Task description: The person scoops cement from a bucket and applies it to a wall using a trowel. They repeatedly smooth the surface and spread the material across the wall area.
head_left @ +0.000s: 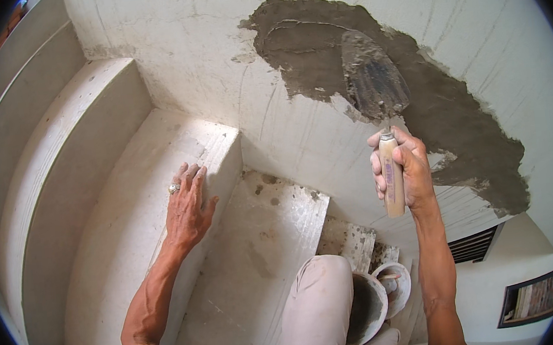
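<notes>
My right hand [407, 167] grips the pale handle of a trowel [373, 75], whose mortar-smeared blade lies against a dark patch of wet grey mortar [463, 130] on the pale wall [172, 37]. My left hand [188, 203] rests on a plastered step [123, 219] to the left, a ring on one finger, its fingers extended and holding nothing. Beside my bent knee, low in the view, a bucket [365, 282] with dark grey content stands next to a smaller pale container [405, 289] with a wooden handle in it.
Curved stair risers [74, 151] climb at the left. Lower, mortar-spotted steps [256, 240] descend toward the right along the wall. At the lower right are a dark slatted vent [467, 248] and a dark-framed opening [534, 294].
</notes>
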Motion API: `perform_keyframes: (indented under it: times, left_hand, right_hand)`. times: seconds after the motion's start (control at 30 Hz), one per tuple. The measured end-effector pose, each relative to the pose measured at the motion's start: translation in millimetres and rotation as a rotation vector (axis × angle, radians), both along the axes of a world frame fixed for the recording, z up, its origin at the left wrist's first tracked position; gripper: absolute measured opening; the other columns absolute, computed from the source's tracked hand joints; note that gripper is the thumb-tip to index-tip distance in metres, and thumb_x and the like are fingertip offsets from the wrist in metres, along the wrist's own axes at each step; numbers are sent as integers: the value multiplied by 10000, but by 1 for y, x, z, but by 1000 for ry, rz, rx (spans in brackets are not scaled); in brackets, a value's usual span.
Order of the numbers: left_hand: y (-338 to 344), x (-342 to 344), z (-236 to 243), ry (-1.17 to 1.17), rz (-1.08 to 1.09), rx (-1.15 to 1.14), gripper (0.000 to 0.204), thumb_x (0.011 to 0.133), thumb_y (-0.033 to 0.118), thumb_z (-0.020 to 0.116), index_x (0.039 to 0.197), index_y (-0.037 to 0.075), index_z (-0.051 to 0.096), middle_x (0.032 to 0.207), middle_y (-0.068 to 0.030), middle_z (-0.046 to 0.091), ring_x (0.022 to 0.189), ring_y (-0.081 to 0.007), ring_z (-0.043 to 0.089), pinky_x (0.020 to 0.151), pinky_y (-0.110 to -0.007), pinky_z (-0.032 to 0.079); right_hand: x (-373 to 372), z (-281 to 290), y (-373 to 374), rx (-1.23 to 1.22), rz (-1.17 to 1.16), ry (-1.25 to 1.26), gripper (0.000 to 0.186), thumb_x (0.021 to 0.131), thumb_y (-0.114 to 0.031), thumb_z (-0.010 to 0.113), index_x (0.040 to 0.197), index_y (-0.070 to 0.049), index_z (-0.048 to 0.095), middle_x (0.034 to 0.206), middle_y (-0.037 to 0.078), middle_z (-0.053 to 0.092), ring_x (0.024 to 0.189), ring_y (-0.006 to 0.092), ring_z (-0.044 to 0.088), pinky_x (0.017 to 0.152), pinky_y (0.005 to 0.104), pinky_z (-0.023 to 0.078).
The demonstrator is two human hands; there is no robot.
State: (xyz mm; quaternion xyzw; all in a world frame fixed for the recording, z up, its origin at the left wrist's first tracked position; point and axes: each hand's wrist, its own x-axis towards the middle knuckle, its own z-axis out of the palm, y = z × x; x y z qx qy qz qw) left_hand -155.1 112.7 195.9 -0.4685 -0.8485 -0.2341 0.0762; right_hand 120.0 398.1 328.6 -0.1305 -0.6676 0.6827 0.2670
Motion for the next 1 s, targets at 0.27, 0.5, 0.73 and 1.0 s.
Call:
perform_keyframes:
  times: [0.27, 0.5, 0.73, 1.0]
  left_hand:
    - [1, 1, 1, -13, 5, -41, 710, 873, 182, 766, 1496, 63, 447, 1542, -171, 451, 1507, -378, 319, 1227, -493, 320]
    - [3, 1, 2, -5, 1, -29, 697, 878, 188, 764, 1488, 62, 452, 1540, -169, 451, 1506, -377, 321, 1222, -493, 329]
    - [2, 2, 4, -25, 14, -27, 690, 877, 184, 770, 1479, 40, 465, 1532, -178, 458, 1498, -377, 332, 1231, -484, 319]
    - [1, 1, 1, 4, 3, -12, 687, 860, 153, 777, 1464, 33, 474, 1521, -181, 468, 1490, -385, 345, 1217, -492, 335]
  right_hand:
    - [-47, -3, -31, 83, 14, -66, 387, 951, -279, 596, 1131, 63, 597, 743, 97, 636, 514, 125, 607, 423, 286, 517]
    - [-94, -3, -29, 99, 23, -102, 309, 944, -189, 514, 1115, 54, 601, 749, 90, 631, 524, 120, 594, 428, 288, 504]
    - [-75, -4, -15, 75, -5, -36, 373, 962, -269, 556, 1154, 50, 581, 767, 105, 634, 515, 129, 606, 425, 292, 538]
    - [-39, -4, 1, 77, -34, 74, 420, 952, -338, 629, 1116, 48, 602, 740, 98, 639, 519, 123, 610, 414, 285, 519]
